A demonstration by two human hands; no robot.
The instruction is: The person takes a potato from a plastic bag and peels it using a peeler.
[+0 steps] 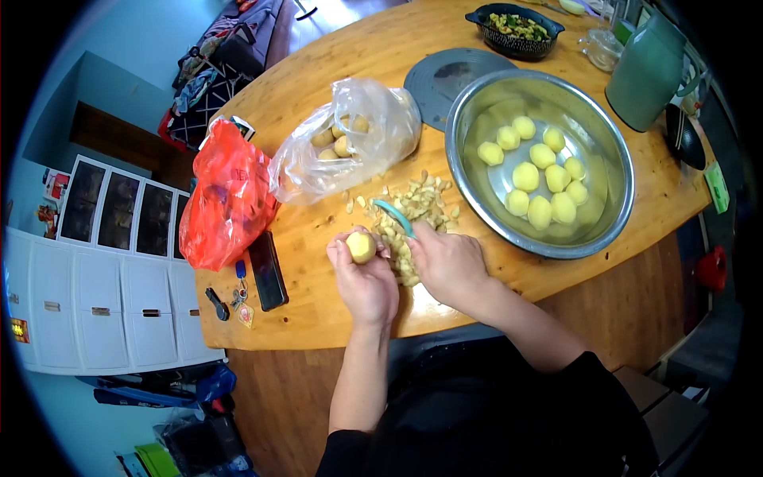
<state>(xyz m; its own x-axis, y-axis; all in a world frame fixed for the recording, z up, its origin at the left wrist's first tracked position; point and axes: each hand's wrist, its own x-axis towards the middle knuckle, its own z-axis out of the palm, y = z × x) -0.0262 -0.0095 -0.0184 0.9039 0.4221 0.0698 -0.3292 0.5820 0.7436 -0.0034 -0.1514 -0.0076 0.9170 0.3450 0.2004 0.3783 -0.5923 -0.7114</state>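
Note:
My left hand (367,286) is closed around a partly peeled potato (361,247), its pale yellow flesh facing up. My right hand (451,265) grips a teal peeler (393,216), whose head points up and left, a little apart from the potato. Beneath and beyond both hands lies a heap of potato peelings (421,203) on the wooden table. To the right, a large metal bowl (458,171) holds several peeled potatoes (543,155) in water. Unpeeled potatoes (342,145) show inside a clear plastic bag (306,175) beyond my left hand.
A red plastic bag (226,199), a phone (268,270) and keys (240,297) lie at the left. Behind the bowl are a grey round mat (445,79), a dark dish of food (518,40) and a green pitcher (648,75). The table's edge (302,342) curves close to my body.

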